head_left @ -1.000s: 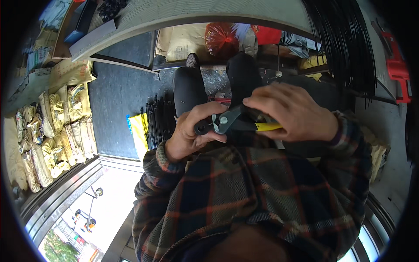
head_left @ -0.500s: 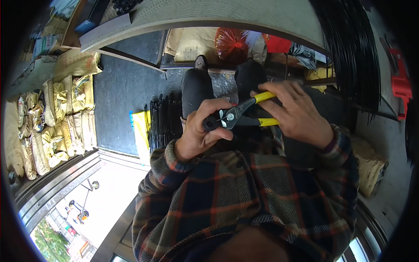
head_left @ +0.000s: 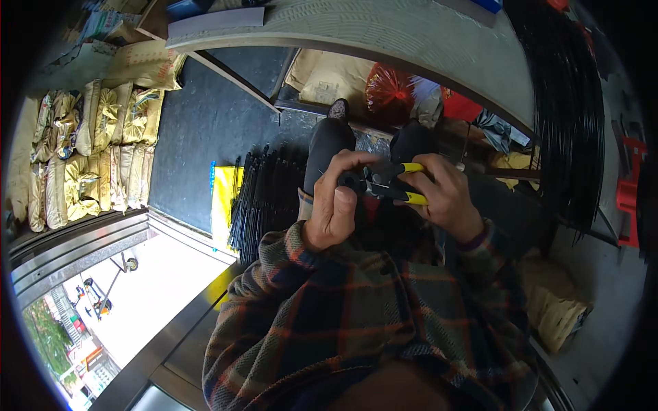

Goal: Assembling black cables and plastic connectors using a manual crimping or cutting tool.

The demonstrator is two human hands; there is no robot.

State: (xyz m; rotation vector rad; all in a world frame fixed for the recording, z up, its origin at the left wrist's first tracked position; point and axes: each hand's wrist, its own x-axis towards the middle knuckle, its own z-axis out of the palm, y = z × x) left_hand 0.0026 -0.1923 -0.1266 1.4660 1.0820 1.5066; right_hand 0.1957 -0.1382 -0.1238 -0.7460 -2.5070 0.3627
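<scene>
In front of my lap, my left hand [head_left: 331, 209] is closed around a short black cylindrical piece with a round end [head_left: 350, 180]. My right hand [head_left: 447, 195] grips pliers with yellow handles and dark jaws [head_left: 415, 198]. The pliers' head points left and meets the black piece beside my left fingers. The handles stand somewhat apart. Whether the jaws bite on the piece cannot be made out, because my left fingers and blur cover part of it.
A light worktable [head_left: 384, 34] spans the far side. Long black strands [head_left: 565, 130] hang over its right end. Black rods [head_left: 264, 198] stand by a yellow bag [head_left: 223, 198] at left. Filled sacks [head_left: 103, 175] are stacked far left; a red stool [head_left: 627, 195] is at right.
My right hand has closed in around the yellow handles, from looser, spread fingers. The pliers have turned flatter, and my left thumb has come upright. The whole view has shifted.
</scene>
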